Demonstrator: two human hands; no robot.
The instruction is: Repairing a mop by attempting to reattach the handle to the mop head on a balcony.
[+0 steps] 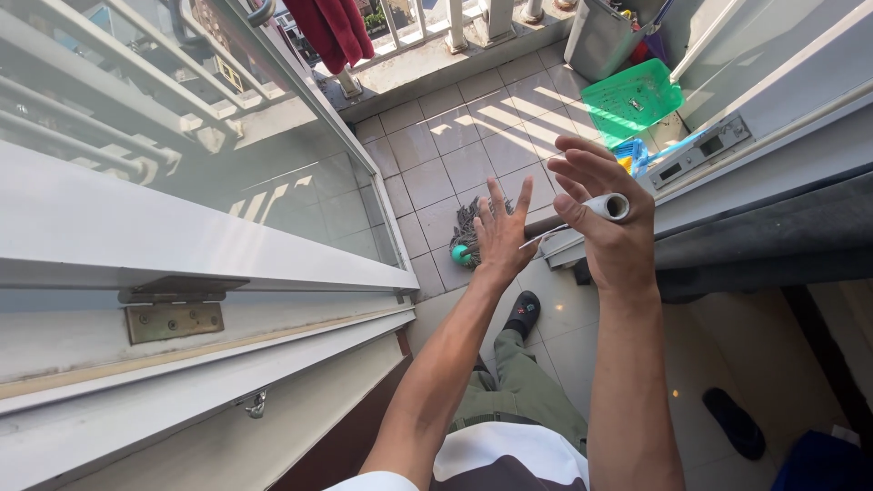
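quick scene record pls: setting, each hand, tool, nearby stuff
setting: doorway onto a tiled balcony floor, glass door open at left
left hand: open, fingers spread, holding nothing
right hand: top end of mop handle rests between thumb and palm, fingers open
mop head: on the balcony tiles, beyond the left hand
nearby: green basket, red cloth on the railing, black slipper indoors
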